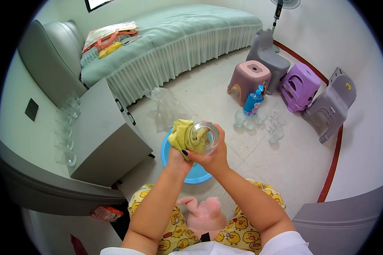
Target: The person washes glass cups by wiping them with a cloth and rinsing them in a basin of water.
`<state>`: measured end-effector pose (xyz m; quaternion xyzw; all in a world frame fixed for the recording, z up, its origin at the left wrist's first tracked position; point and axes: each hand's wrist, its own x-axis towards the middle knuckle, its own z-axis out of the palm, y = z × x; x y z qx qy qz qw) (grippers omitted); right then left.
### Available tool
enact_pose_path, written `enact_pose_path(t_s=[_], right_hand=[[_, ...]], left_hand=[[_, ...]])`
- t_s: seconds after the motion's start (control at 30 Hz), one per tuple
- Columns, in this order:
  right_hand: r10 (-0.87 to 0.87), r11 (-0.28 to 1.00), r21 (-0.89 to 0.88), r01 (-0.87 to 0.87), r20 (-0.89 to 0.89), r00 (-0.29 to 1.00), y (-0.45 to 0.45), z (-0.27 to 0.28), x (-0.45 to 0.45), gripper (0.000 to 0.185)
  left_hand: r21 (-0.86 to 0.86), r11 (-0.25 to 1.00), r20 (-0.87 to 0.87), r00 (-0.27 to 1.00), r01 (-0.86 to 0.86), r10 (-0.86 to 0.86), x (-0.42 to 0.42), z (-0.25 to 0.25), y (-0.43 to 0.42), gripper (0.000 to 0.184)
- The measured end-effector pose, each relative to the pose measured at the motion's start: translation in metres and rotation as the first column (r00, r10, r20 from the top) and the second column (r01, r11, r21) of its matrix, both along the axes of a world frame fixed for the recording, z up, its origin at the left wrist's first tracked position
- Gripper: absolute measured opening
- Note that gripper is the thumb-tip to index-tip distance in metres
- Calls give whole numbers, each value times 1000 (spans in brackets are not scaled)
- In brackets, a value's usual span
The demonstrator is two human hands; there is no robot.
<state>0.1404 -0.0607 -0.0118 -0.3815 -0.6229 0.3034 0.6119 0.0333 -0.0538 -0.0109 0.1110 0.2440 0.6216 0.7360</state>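
Note:
My right hand is closed around a clear drinking glass, its round base turned up toward me. Bunched in my left hand is a yellow-green cloth, pressed against the side of the glass away from my right hand. Some of the cloth shows through the glass wall; how far it reaches inside I cannot tell. Most of my left fingers are hidden behind the cloth. Both hands are over a blue basin on the floor, whose inside is mostly covered by my hands.
Several glasses stand on the floor by a blue pump bottle. Behind are a pink stool, a purple stool and grey chairs. More glasses line the grey cabinet. A plastic bag lies beyond the basin.

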Motion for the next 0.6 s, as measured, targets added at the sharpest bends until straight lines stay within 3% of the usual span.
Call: enact_pose_path(t_s=[0.17,0.33,0.37,0.43,0.57,0.6], right_hand=[[6,994,112,-10,41,999,-1,6,5,82],[-33,988,150,-32,409,912,-3,22,19,82],[-33,988,150,-31,410,912,-2,21,20,82],[133,991,-25,-131,234,963,1,16,19,80],[91,986,-156,-62,185,979,-1,11,18,82],[133,953,-291,-89,136,982,-2,11,18,79]], left_hand=[[-1,999,-46,998,-36,36,0,9,-4,28],[54,992,-103,988,-113,118,-7,6,-1,27],[36,985,-122,977,-170,173,-7,9,-3,25],[19,974,-142,964,-226,226,-10,11,-3,24],[103,935,-359,864,-338,352,-16,12,-1,23],[155,918,-418,818,-364,395,-17,12,0,23]])
